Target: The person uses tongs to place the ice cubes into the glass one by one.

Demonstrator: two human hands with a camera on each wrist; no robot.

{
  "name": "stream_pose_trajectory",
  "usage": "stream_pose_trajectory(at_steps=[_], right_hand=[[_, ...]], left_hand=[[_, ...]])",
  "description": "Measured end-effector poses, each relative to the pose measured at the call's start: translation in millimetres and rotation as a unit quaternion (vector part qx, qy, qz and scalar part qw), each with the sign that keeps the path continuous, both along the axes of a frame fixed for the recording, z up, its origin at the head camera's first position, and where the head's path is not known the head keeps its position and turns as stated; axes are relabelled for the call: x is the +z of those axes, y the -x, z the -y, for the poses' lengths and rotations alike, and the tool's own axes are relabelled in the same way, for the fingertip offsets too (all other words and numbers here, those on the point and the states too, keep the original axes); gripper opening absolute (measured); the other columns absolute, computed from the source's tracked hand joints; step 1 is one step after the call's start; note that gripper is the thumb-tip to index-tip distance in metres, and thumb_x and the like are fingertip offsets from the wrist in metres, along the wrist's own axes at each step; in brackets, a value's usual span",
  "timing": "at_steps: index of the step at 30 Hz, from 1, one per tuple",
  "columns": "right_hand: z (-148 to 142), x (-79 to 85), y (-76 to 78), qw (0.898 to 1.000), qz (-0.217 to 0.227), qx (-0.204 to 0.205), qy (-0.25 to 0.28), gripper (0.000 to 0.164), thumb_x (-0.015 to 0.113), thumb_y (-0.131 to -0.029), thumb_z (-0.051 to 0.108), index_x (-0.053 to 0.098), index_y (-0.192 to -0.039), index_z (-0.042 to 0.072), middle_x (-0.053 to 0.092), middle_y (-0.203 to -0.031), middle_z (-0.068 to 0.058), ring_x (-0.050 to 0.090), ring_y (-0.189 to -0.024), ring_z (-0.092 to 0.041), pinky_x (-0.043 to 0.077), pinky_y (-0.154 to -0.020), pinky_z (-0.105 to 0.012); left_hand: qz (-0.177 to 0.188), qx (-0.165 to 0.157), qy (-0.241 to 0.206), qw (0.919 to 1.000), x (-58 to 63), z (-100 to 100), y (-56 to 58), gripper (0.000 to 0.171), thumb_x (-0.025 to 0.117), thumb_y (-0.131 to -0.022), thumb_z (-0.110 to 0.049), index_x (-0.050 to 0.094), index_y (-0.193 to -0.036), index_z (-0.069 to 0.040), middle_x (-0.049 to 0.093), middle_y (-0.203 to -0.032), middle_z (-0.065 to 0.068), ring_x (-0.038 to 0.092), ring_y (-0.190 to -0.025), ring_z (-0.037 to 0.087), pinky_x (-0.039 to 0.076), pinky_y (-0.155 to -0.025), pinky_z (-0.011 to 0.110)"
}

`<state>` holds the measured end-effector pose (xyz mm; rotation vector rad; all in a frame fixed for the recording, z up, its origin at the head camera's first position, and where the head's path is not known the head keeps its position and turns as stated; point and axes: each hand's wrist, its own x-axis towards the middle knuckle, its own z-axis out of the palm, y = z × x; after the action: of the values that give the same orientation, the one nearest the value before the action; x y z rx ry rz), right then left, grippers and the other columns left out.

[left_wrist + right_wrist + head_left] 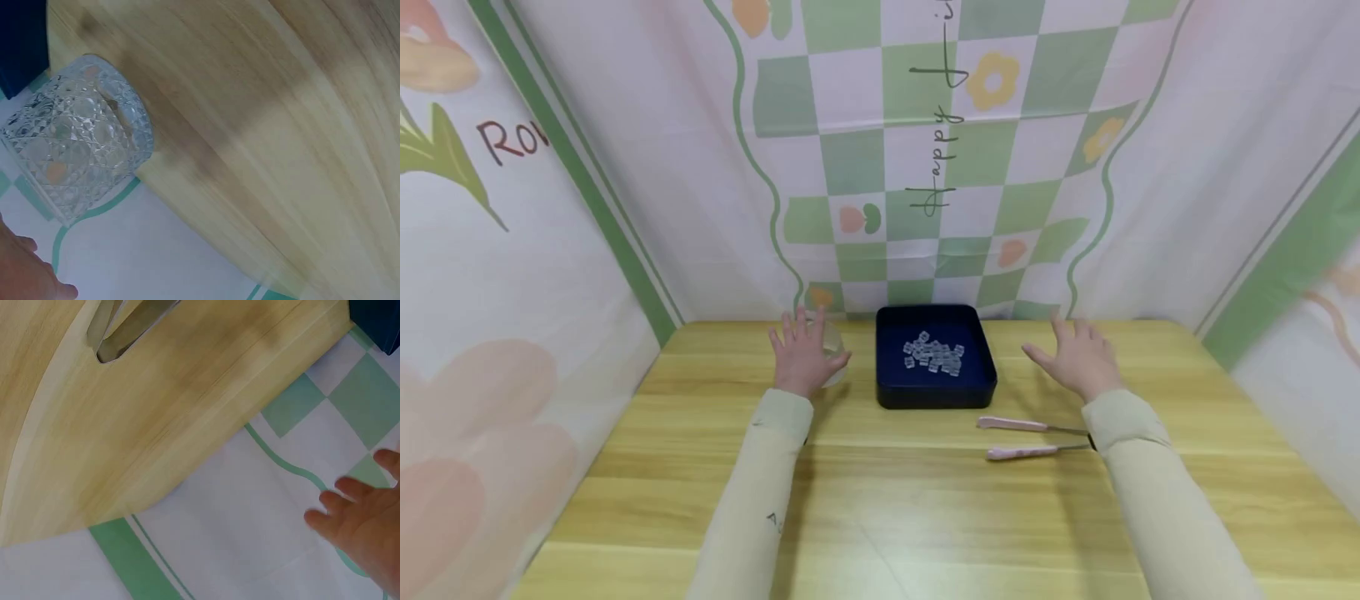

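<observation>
My left hand (803, 357), fingers spread, hovers in front of a clear glass cup with a cut diamond pattern (84, 137); the hand hides much of the cup in the head view. On the right, my right hand (1081, 362) is held above the table with its fingers apart and nothing in it. Between the hands stands a dark blue square tray (936, 398) with a pile of small clear cubes (934, 354) inside. Pink-handled tongs (1017, 423) lie near my right wrist, their metal end partly covered by the sleeve in the head view.
The wooden table (880, 517) runs back to a hanging curtain (917, 167) with green and white checks. More printed fabric closes off the left and right sides. In the right wrist view, the joined metal end of the tongs (128, 331) shows on the wood.
</observation>
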<state>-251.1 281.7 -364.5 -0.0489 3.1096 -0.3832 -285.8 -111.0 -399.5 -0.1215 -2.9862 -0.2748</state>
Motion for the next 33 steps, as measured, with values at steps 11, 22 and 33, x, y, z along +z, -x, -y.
stream_pose_trajectory(at_steps=[11,22,33], right_hand=[[-6,-2.7,-1.2,0.994,0.027,0.105,0.012,0.045,0.046,-0.094,0.013,0.045,-0.128,-0.018,0.049,-0.125,-0.042,0.047,-0.115,-0.056,0.041,-0.098,-0.064],[-21,-24.0,-25.2,0.974,0.125,0.185,0.042,0.062,0.04,-0.071,-0.021,0.043,-0.133,-0.014,0.051,-0.122,-0.042,0.051,-0.111,-0.056,0.054,-0.081,-0.05],[-28,-39.8,-42.1,0.958,0.169,0.223,0.054,0.07,0.048,-0.063,-0.018,0.041,-0.132,-0.014,0.054,-0.093,-0.024,0.053,-0.089,-0.034,0.049,-0.075,-0.044]], left_hand=[[-0.017,0.01,-0.073,0.9971,-3.7,7,-4.2,0.101,0.067,-0.08,-0.055,0.016,-0.152,-0.005,0.018,-0.157,0.023,0.017,-0.144,0.045,0.018,-0.119,0.059],[0.002,0.045,-0.158,0.9865,-15.8,14,-10.2,0.11,0.076,-0.074,-0.051,0.017,-0.149,0.003,0.021,-0.155,0.026,0.027,-0.14,0.045,0.023,-0.118,0.055],[0.002,0.063,-0.219,0.9737,-24.8,14,-6.1,0.107,0.078,-0.074,-0.044,0.02,-0.147,0.007,0.043,-0.14,0.031,0.049,-0.124,0.047,0.043,-0.105,0.055]])
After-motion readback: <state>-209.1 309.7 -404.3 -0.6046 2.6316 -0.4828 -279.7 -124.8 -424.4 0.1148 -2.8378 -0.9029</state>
